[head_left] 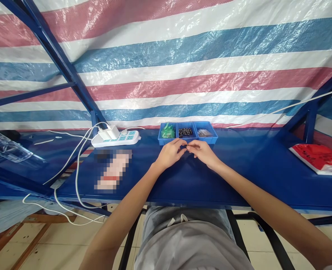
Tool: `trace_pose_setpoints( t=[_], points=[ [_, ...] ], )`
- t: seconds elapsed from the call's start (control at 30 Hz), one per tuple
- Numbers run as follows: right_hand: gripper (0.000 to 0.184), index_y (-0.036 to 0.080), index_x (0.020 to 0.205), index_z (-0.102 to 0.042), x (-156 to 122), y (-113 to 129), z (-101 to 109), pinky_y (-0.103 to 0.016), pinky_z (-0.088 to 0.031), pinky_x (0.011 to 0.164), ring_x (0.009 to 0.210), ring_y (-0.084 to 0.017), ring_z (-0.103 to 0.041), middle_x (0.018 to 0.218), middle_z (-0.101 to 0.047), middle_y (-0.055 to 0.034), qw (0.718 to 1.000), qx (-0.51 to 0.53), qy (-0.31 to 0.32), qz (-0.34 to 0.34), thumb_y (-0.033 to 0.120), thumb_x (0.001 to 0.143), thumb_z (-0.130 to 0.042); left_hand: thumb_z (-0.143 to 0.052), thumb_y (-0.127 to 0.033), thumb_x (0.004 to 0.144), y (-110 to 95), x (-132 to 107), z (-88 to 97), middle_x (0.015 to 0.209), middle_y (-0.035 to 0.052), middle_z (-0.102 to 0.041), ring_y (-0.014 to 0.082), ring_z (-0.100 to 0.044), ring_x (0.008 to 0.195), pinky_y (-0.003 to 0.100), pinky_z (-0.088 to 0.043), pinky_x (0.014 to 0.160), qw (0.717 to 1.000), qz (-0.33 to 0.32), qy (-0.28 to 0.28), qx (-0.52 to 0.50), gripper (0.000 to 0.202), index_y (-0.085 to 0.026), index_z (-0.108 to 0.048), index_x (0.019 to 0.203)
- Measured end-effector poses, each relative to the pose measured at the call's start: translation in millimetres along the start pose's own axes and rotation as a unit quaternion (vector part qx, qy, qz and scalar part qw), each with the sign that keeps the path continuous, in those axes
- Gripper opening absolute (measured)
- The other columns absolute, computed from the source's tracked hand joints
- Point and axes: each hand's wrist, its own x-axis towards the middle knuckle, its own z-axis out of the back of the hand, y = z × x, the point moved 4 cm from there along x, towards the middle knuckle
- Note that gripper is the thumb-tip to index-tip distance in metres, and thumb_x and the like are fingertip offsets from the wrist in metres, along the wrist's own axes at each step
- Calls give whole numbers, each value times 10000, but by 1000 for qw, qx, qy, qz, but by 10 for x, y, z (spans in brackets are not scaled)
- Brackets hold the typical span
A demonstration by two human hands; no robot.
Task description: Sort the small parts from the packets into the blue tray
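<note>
My left hand [170, 152] and my right hand [202, 151] meet fingertip to fingertip on the blue table [239, 172], just in front of a blue three-compartment tray [187, 141]. Both hands are curled in a pinch; what they pinch is too small to make out. The tray's left compartment holds green parts [167, 131], the middle one small black parts [185, 131], and the right one pale thin parts [204, 132].
A white power strip [116, 138] with plugged chargers and white cables [77, 165] lies at the left. A blurred pinkish object [113, 169] rests beside it. A red-and-white bag [319, 158] sits at the far right. Clear plastic [5, 148] lies at the far left; a striped tarp hangs behind.
</note>
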Motion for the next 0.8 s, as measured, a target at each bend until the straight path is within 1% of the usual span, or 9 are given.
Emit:
trace_pose_setpoints(
  t=[0.07, 0.17, 0.3, 0.4, 0.47, 0.53, 0.67, 0.73, 0.8],
  points=[
    [276, 185, 901, -693, -4, 2, -8, -253, -515, 533, 734, -186, -651, 811, -693, -46, 1000, -1, 7, 0, 454, 849, -652, -538, -289, 973, -1, 0, -1, 1108, 43, -648, 155, -622, 822, 288, -512, 770, 1000, -2, 5, 5, 189, -218, -610, 1133],
    [275, 186, 867, -686, -5, 31, -10, -252, -512, 544, 731, -184, -656, 816, -706, -51, 1000, -15, 10, 13, 447, 885, -605, -503, -290, 993, -19, 2, 12, 1107, 53, -649, 173, -636, 904, 294, -519, 795, 1000, -5, 1, 9, 189, -217, -621, 1121],
    [243, 197, 837, -672, 0, 76, -1, -266, -511, 576, 752, -195, -675, 821, -718, -43, 996, -79, 10, 41, 388, 917, -545, -437, -319, 1030, -26, 5, 23, 1105, 61, -668, 187, -652, 985, 309, -528, 856, 1000, -5, -9, 5, 250, -218, -640, 1135],
    [182, 206, 810, -659, -12, 107, -27, -292, -515, 657, 715, -186, -672, 762, -706, -17, 988, -134, 15, 74, 321, 905, -554, -408, -305, 1039, 1, 7, 5, 1152, 67, -693, 199, -670, 1034, 324, -533, 906, 1000, -10, -13, -24, 291, -214, -651, 1171],
    [151, 206, 823, -653, -26, 115, -61, -298, -509, 678, 660, -172, -662, 741, -701, -4, 986, -140, 24, 87, 290, 900, -553, -398, -280, 1040, 25, 9, -10, 1180, 63, -707, 201, -680, 1061, 327, -530, 938, 998, -11, -18, -56, 304, -208, -654, 1186],
    [129, 208, 860, -648, -41, 120, -96, -293, -501, 668, 626, -161, -654, 759, -705, 1, 986, -134, 36, 97, 273, 900, -545, -399, -262, 1036, 46, 13, -18, 1157, 46, -723, 189, -694, 1038, 314, -532, 932, 996, -1, -25, -81, 294, -212, -649, 1183],
    [130, 221, 904, -642, -60, 138, -123, -284, -484, 656, 616, -155, -644, 777, -705, 11, 982, -144, 45, 114, 265, 915, -521, -444, -255, 1016, 57, 20, -13, 1085, 16, -725, 166, -707, 962, 275, -541, 851, 994, 33, -31, -98, 211, -229, -603, 1152],
    [143, 222, 897, -642, -62, 151, -108, -281, -477, 650, 611, -155, -640, 759, -695, 13, 980, -154, 35, 116, 265, 926, -508, -473, -249, 1002, 54, 24, -4, 1089, 20, -715, 166, -698, 985, 268, -539, 847, 993, 42, -36, -102, 171, -230, -579, 1135],
    [148, 219, 900, -642, -62, 172, -77, -281, -476, 657, 622, -160, -641, 754, -691, 7, 978, -165, 11, 124, 256, 932, -502, -499, -248, 992, 54, 28, 3, 1078, 23, -708, 164, -690, 997, 266, -535, 849, 992, 45, -44, -107, 140, -228, -563, 1115]
  ],
)
